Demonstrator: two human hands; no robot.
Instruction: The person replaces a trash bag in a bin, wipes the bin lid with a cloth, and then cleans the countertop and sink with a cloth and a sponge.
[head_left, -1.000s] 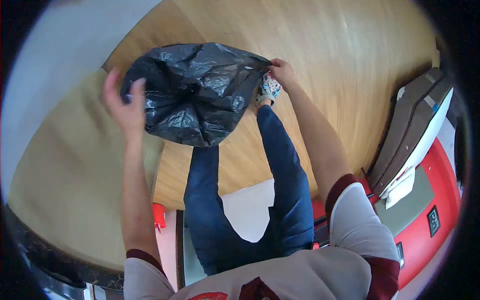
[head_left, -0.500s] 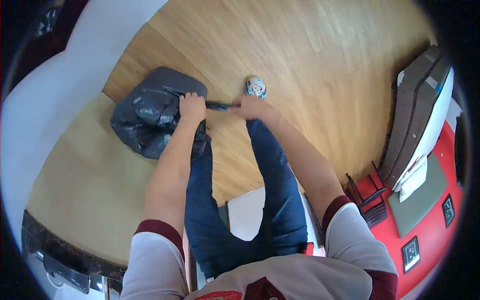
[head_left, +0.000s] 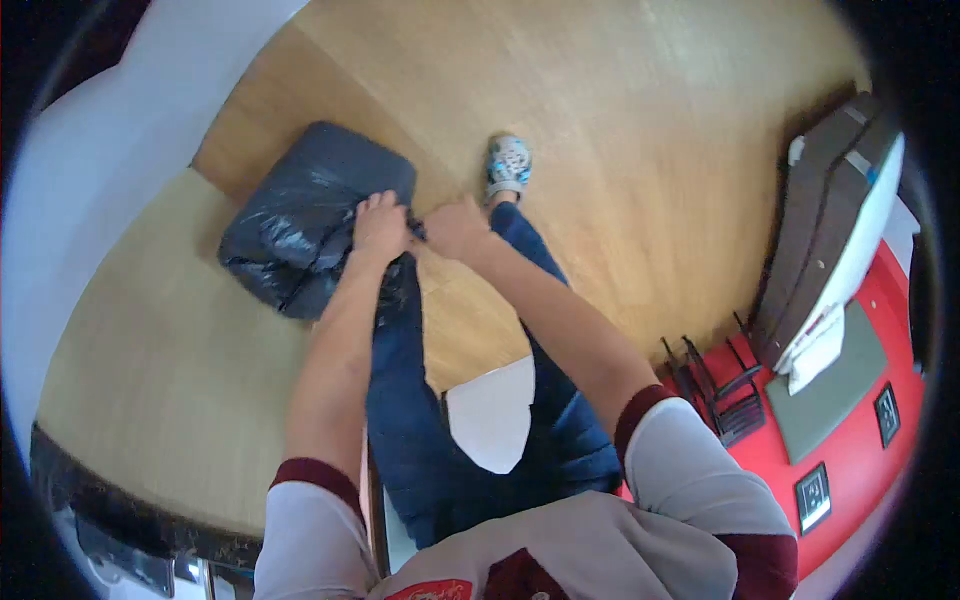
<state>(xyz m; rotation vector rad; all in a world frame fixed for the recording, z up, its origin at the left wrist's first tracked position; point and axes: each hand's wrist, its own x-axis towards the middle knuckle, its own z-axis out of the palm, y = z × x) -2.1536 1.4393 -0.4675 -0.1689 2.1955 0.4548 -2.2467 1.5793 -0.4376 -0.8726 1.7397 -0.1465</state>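
Note:
A stuffed black plastic bag [head_left: 300, 195] rests on its side by my left leg, shiny and creased. My left hand [head_left: 380, 226] lies on its right side, fingers bent over the gathered plastic. Close beside it, my right hand [head_left: 456, 229] is closed in a fist around the bag's twisted end, of which only a short dark piece shows between the two hands. What lies under my left palm is hidden.
A beige curved surface [head_left: 170, 360] with a dark edge spreads at the left. My foot in a patterned clog [head_left: 509, 165] stands on the wooden floor [head_left: 640, 150]. A brown bed base [head_left: 825, 220] and a dark chair [head_left: 725, 385] are at the right, near a red wall [head_left: 845, 470].
My right hand has moved left and slightly down, close to my left hand. The stretch of twisted plastic between them has become shorter. My left hand stays on the bag.

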